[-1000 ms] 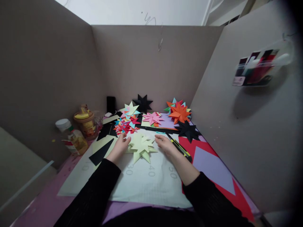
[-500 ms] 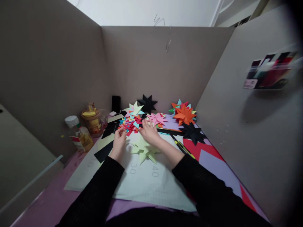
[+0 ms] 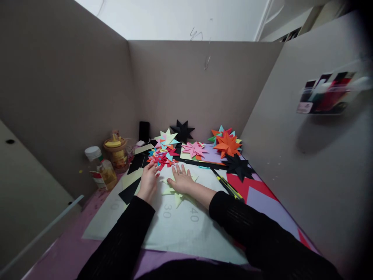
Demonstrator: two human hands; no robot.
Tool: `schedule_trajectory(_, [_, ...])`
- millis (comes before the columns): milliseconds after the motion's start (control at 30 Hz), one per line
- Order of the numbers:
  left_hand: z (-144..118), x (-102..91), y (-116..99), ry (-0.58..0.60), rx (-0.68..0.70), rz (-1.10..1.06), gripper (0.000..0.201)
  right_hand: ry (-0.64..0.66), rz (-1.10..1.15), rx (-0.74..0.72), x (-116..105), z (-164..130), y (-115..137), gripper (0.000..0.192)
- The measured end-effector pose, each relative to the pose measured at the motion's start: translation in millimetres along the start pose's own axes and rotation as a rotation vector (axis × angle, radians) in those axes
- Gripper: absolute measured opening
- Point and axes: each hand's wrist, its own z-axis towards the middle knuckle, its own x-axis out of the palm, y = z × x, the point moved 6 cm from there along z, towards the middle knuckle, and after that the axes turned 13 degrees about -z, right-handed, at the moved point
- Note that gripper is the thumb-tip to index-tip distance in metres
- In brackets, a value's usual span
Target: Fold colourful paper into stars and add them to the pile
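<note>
A pale green folded paper star (image 3: 178,200) lies on the white numbered mat (image 3: 163,233). My right hand (image 3: 182,181) is spread flat over the middle of it and covers most of it, leaving a few points showing. To the left of the star, my left hand (image 3: 148,179) hovers with loosely bent fingers, and I see nothing in it. Just beyond its fingertips sits a pile of small coloured paper stars (image 3: 163,155). A pink star (image 3: 194,149) lies behind my right hand.
On the left stand a bottle (image 3: 100,171) and a lidded tub (image 3: 116,155). At the right lie a yellow-and-black cutter (image 3: 229,186), a black star (image 3: 237,167), an orange star (image 3: 227,144) and lilac paper (image 3: 268,214). Grey panels enclose three sides.
My right hand has come down flat onto the pale green star from above its far side. My left hand stays beside it, its fingers looser. The camera view has shifted slightly.
</note>
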Motion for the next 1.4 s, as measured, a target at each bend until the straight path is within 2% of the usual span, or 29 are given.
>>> schedule_trajectory(233, [-7, 8.2, 3, 0.012, -0.006, -0.033, 0.024, -0.119, 0.069, -0.082, 7, -4, 8, 0.083])
schedule_trajectory(300, [-10, 12.9, 9, 0.054, -0.024, -0.039, 0.023, -0.137, 0.169, -0.082, 5, 1, 4, 0.082])
schedule_trajectory(367, [-14, 16.6, 15, 0.106, -0.062, -0.005, 0.022, -0.172, 0.37, -0.041, -3, 5, -7, 0.078])
schedule_trajectory(433, [-17, 18.8, 18, 0.166, -0.076, 0.125, 0.021, -0.225, 0.593, 0.014, -13, 4, -28, 0.072])
schedule_trajectory(533, [-21, 24.2, 21, 0.34, -0.055, 0.429, 0.026, -0.306, 0.784, 0.05, -23, -9, -66, 0.069])
schedule_trajectory(633, [-26, 29.1, 23, 0.526, 0.035, 0.736, 0.034, -0.379, 0.802, 0.07, -20, -30, -99, 0.064])
schedule_trajectory(700, [-28, 31.4, 28, 0.625, 0.12, 0.932, 0.038, -0.37, 0.776, 0.107, -9, -42, -109, 0.065])
schedule_trajectory(767, [-31, 31.5, 37, 0.704, 0.14, 1.084, 0.044, -0.316, 0.81, 0.138, 4, -50, -109, 0.069])
schedule_trajectory(833, [-31, 28.9, 48, 0.727, 0.105, 1.17, 0.052, -0.259, 0.888, 0.127, 13, -53, -100, 0.072])
schedule_trajectory(933, [-32, 26.0, 55, 0.694, 0.092, 1.162, 0.055, -0.206, 1.002, 0.072, 15, -55, -82, 0.069])
schedule_trajectory(1033, [-36, 27.1, 57, 0.711, 0.128, 1.128, 0.052, -0.171, 1.014, 0.043, 12, -58, -74, 0.063])
schedule_trajectory(1133, [-41, 26.9, 57, 0.702, 0.177, 1.26, 0.047, -0.193, 0.854, 0.075, -1, -65, -77, 0.06])
schedule_trajectory(1233, [-46, 26.6, 54, 0.672, 0.221, 1.46, 0.042, -0.259, 0.594, 0.101, -34, -69, -77, 0.059])
schedule_trajectory(1333, [-49, 27.4, 53, 0.685, 0.233, 1.562, 0.043, -0.312, 0.413, 0.032, -75, -59, -60, 0.059])
schedule_trajectory(1400, [-49, 27.2, 53, 0.691, 0.233, 1.596, 0.046, -0.348, 0.326, -0.015, -91, -45, -44, 0.062])
